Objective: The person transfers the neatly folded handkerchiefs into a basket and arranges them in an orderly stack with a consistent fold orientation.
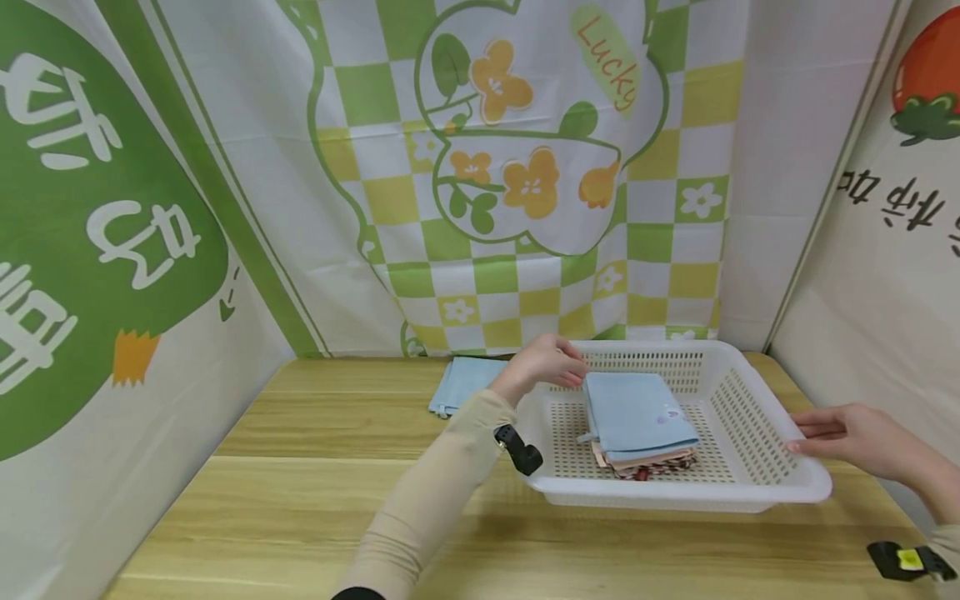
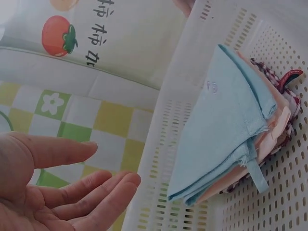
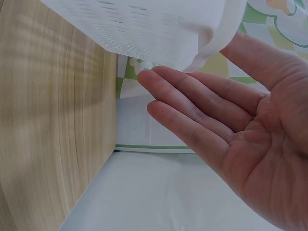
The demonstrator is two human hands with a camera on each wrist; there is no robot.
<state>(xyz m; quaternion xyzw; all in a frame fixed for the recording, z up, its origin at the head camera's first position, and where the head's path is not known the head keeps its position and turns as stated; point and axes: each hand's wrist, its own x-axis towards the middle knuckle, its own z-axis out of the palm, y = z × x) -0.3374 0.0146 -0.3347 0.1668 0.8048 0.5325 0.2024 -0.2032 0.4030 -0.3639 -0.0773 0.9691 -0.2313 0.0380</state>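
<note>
A white slotted plastic basket (image 1: 776,487) stands at the right part of the table. Inside lies a stack of folded cloths: a light blue towel (image 1: 637,412) on top, a peach cloth (image 2: 269,139) beneath it, and a red-and-white patterned cloth (image 2: 291,103) lowest. My left hand (image 1: 546,362) is at the basket's far left corner, its thumb apart from the fingers and nothing between them in the left wrist view. At the basket's right end, my right hand (image 3: 226,115) has its fingers extended along the outer wall, with the thumb right at the rim.
Another folded light blue cloth (image 1: 468,382) lies on the wooden table (image 1: 330,492) behind my left forearm. Printed cloth walls enclose the table: a checkered back (image 1: 517,279), a left side (image 1: 187,392) and a right side (image 1: 862,300).
</note>
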